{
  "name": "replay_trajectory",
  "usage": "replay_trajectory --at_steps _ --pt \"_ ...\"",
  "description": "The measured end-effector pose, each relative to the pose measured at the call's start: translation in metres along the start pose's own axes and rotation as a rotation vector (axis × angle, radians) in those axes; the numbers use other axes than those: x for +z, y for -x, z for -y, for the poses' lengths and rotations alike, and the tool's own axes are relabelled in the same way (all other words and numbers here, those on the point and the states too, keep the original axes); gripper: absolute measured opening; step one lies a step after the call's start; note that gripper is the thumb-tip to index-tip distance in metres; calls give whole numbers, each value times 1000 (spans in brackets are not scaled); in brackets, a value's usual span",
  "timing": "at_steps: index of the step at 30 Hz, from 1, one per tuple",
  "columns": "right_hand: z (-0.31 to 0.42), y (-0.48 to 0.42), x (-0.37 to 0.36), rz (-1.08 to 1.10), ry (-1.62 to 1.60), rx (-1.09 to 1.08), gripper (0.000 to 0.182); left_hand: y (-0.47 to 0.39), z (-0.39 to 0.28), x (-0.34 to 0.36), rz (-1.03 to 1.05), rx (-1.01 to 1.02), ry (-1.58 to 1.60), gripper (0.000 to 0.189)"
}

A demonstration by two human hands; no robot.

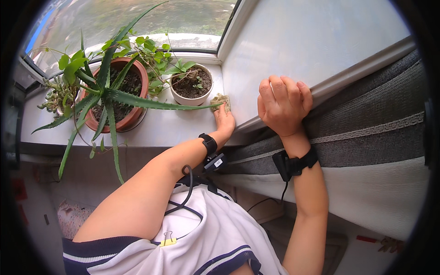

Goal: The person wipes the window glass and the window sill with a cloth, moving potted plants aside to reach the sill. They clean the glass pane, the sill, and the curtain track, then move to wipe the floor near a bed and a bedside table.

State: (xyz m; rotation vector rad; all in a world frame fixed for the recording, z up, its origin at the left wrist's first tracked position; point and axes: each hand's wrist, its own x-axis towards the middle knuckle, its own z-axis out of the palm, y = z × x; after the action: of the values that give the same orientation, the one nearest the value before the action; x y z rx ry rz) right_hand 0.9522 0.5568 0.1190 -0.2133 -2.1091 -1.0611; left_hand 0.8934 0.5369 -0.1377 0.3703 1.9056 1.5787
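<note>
My left hand [225, 121] reaches onto the white windowsill, its fingers pressed on a beige, rough-textured sponge or cloth pad [220, 100]. The tip of a long aloe leaf [161, 103] passes over the pad. Beside it stands a white round pot [192, 100] with soil and a small trailing plant. My right hand [285, 105] is raised by the white side panel of the window recess, near its edge trim. Its fingers are curled in and no object shows in it; whether it touches the panel I cannot tell.
A terracotta-coloured pot [146, 80] holds the spiky aloe, whose leaves overhang the sill's front edge [165, 144]. A succulent [56, 96] stands at the far left. Window glass [192, 17] closes the back. A grey curtain [371, 137] hangs at right. Cables [190, 185] run from straps on both wrists.
</note>
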Motion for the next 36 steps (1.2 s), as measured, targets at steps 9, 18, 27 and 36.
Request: replay_trajectory --at_steps 9,18,27,36 --pt "-1 3 -1 -11 -52 2 5 61 0 -12 91 -103 -8 51" --pt "-2 5 0 -4 -78 -5 3 101 -86 -40 176 45 216 49" --pt "-3 1 -1 -28 -138 12 12 86 -147 -46 206 757 479 45" --pt "-3 -2 -6 9 -104 -4 12 71 -91 -47 148 779 230 44"
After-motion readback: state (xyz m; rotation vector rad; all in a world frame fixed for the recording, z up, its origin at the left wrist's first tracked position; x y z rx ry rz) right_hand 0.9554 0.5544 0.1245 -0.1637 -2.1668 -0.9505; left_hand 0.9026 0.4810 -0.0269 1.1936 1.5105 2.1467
